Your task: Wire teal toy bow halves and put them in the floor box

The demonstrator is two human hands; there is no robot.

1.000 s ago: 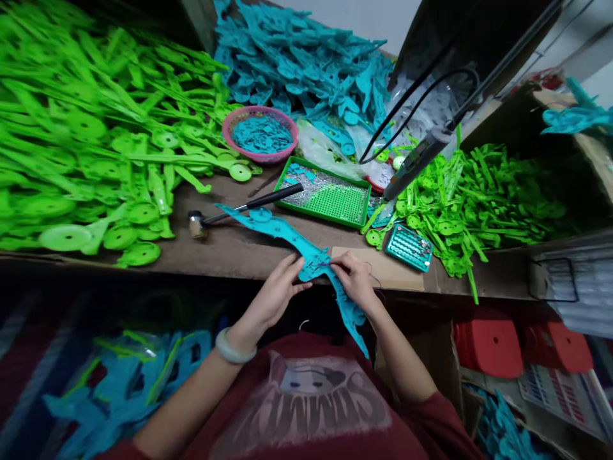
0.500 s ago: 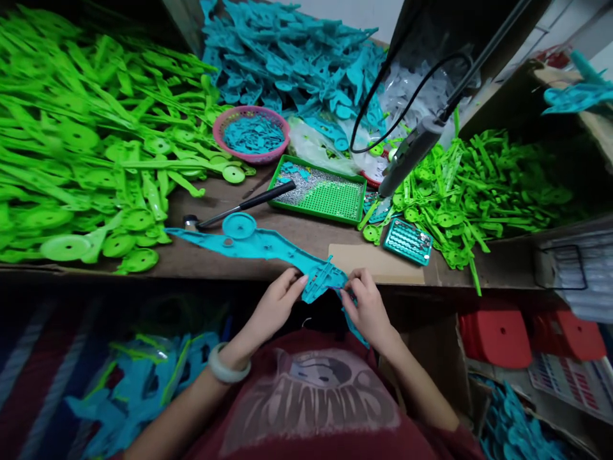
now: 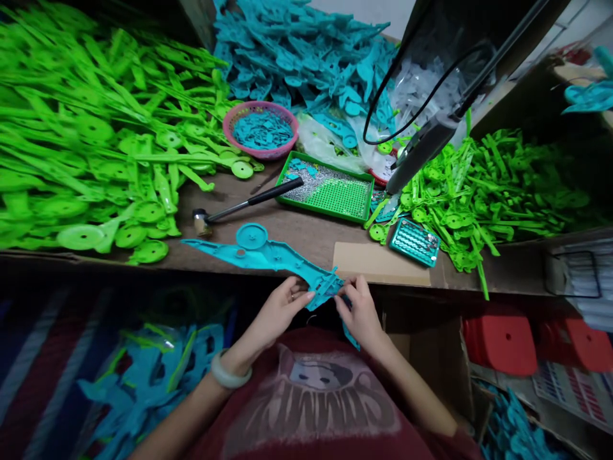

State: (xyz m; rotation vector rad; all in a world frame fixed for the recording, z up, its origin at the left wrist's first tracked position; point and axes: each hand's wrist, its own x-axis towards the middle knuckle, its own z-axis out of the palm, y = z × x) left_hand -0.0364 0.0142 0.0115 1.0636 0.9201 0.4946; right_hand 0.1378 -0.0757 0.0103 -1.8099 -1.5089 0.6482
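One blue plastic piece (image 3: 275,254) pinched by the left hand (image 3: 281,308); right hand (image 3: 362,314) curled against it, grip unclear

We are counting one left hand (image 3: 282,310), one right hand (image 3: 363,313) and one long blue part (image 3: 278,254); one hammer (image 3: 239,210); one pink basket (image 3: 261,153); one green tray (image 3: 347,199); one teal case (image 3: 414,243); one power driver (image 3: 421,153); two green heaps (image 3: 96,128) and one blue heap (image 3: 306,57) on the table (image 3: 225,191) are defying our piece count.
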